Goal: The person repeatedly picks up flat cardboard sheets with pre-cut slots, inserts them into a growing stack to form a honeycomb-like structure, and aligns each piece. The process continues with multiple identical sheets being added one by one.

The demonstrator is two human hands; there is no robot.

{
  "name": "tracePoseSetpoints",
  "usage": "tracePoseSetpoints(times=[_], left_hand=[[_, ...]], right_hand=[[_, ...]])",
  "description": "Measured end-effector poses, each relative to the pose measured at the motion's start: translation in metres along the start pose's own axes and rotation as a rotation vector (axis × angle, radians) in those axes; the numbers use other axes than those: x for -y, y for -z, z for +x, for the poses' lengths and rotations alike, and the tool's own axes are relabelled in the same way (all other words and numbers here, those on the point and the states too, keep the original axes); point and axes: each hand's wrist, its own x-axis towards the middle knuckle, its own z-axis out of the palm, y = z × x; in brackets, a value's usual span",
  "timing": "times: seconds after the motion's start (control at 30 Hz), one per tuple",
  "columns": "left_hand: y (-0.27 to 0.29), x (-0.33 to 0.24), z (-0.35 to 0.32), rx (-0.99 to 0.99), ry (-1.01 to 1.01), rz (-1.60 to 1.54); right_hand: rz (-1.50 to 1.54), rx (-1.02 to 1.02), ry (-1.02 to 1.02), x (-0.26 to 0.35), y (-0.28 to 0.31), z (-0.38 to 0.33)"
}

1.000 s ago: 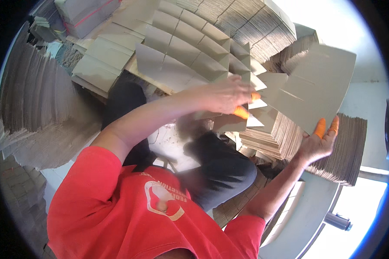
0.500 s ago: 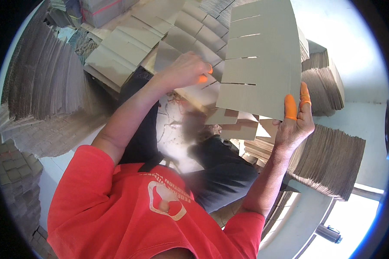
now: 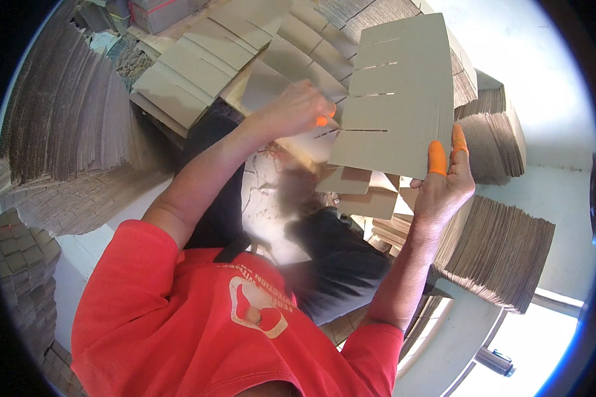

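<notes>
Items as I log them from the head view, left to right.

1. Tall stack of flat brown corrugated cardboard (image 3: 66, 119): stored at far left, untouched.
2. Fanned rows of grey-brown slotted cardboard strips (image 3: 198, 59): behind the left forearm.
3. Left hand (image 3: 298, 109): arm raised and bent, wrist turned inward. The fingers are curled and pinched on the left edge of item 4, with an orange fingertip cover beside the lowest slot.
4. Grey-brown cardboard sheet with 4 slots (image 3: 397, 99): held upright in the air between both hands, above the lap.
5. Right hand (image 3: 444, 188): forearm upright, 2 orange-capped fingers straight and close together along the sheet's lower right edge. I cannot tell whether the thumb clamps it.
6. Stack of brown corrugated cardboard (image 3: 503, 251): low right.

Step, in my judgement: lining up a slot. The next move calls for a steady sheet.
</notes>
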Motion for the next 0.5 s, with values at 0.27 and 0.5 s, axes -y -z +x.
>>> tracePoseSetpoints(times=[0.27,0.5], left_hand=[[0.0,0.0,0.003,-0.01,0.025,-0.043],[-0.006,0.003,0.005,-0.026,0.004,-0.046]], right_hand=[[-0.083,-0.017,0.062,0.012,0.002,0.009],[-0.021,-0.092,0.065,0.017,-0.005,-0.001]])
